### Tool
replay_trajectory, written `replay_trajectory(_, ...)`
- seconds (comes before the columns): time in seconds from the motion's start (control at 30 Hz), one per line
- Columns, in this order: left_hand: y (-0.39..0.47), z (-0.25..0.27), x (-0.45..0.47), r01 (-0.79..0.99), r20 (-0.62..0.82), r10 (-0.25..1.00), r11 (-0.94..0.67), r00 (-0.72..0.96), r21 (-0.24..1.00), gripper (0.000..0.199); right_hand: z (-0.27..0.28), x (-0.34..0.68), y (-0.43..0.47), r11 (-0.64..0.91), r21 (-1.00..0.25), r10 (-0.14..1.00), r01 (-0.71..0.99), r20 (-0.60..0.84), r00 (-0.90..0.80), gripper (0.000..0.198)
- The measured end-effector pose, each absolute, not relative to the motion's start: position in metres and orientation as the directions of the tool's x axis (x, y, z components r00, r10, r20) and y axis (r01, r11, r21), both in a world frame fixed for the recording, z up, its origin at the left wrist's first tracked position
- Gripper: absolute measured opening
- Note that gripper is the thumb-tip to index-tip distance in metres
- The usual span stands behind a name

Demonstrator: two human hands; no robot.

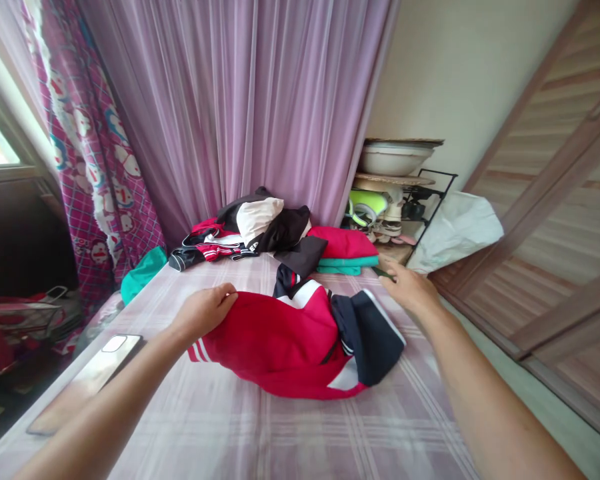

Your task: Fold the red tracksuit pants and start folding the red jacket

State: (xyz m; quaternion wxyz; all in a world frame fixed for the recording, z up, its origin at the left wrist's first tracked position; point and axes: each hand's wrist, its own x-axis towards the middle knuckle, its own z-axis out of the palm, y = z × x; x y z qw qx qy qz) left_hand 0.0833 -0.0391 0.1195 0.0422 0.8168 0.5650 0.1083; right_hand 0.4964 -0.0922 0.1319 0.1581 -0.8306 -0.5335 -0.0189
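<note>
A red jacket [275, 340] with white and navy panels lies spread and partly crumpled on the bed. My left hand [207, 310] is closed on its upper left edge, near a white-striped end. The jacket's navy part [367, 337] is bunched at the right. My right hand [410, 287] reaches to the right end of a folded stack, with red cloth [343, 242] over green cloth [347, 263]. Between its thumb and fingers is a thin dark edge, seemingly cloth; its kind is unclear.
A heap of black, white and red clothes [260, 223] lies against the purple curtain [240, 100]. A phone [87, 380] rests on the plaid bedsheet [260, 440] beside my left forearm. At the back right stands a rack [433, 220] with a basin [397, 159], near a white bag [460, 227].
</note>
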Motion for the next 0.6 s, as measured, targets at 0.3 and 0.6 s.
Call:
replay_trajectory(0.3,-0.021,0.087,0.073,0.913,0.099,0.941,-0.339,0.324,0.229,0.038,0.059,0.426,-0.039,-0.201,-0.177,0.98,0.964,-0.032,0.198,0.067)
replay_trajectory(0.6,0.045,0.107,0.178,0.826,0.202,0.839,-0.538,0.504,0.172,0.052,0.028,0.468,-0.077,0.027,-0.351,0.973,0.936,-0.204,-0.105,0.03)
